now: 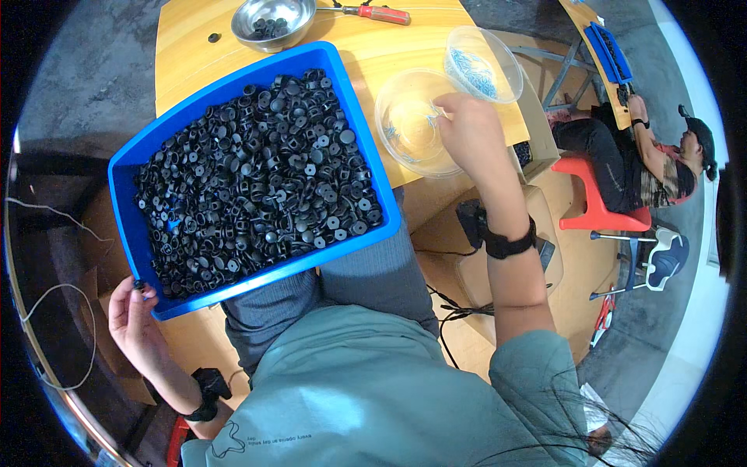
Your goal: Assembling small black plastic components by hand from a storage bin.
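Observation:
A big blue bin (131,230) full of small black round plastic parts (257,183) rests on my lap and against the wooden table (187,47). My left hand (134,321) is at the bin's near left corner, pinching one small black part (139,286) between its fingertips. My right hand (468,134) reaches into a clear plastic bowl (405,117) on the table's right edge, fingers closed around something thin and small that I cannot make out. A second clear bowl (484,64) behind it holds several thin bluish metal pieces.
A steel bowl (272,22) with several black parts stands at the table's far side, next to a red-handled screwdriver (379,13). One loose black part (213,37) lies on the table. Another person (646,159) sits on a red chair (595,204) to the right. Cardboard boxes and cables are below.

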`<state>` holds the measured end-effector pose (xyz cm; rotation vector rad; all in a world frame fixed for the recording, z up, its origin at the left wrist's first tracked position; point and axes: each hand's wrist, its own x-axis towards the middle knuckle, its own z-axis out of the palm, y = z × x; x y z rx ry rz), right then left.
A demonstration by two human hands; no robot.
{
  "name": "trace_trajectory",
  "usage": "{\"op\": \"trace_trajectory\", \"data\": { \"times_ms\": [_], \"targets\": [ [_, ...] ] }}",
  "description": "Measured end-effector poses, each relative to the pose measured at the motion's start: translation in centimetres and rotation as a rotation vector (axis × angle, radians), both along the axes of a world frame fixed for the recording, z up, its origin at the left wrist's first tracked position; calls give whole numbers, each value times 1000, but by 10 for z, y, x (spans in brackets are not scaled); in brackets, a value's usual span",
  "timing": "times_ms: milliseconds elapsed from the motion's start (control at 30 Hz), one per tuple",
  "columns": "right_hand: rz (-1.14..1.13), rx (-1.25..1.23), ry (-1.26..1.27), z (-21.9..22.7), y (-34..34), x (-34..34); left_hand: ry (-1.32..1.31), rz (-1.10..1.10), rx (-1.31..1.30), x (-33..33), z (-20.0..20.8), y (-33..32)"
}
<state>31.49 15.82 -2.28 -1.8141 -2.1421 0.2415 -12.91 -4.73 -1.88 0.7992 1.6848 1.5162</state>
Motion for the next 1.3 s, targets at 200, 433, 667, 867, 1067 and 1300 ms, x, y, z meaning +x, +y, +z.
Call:
{"op": "trace_trajectory", "data": {
  "times_ms": [200, 433, 667, 867, 1067, 1300],
  "targets": [
    [83, 73, -254, -32, 14, -9, 102, 147, -49, -49, -3, -36],
    [76, -120, -53, -22, 7, -7, 106, 250, -158, -94, -37, -69],
    [98, -189, 303, 0, 6, -3, 75, 199, -406, -102, -74, -74],
    [48, -249, 413, -1, 8, 9, 26, 127, -393, -105, -96, -69],
    [49, -241, 528, 0, 17, 12, 24, 99, -343, -114, -87, -69],
    [165, -130, -55, -11, 19, -5, 38, 96, -265, -106, -69, -67]
  ]
}}
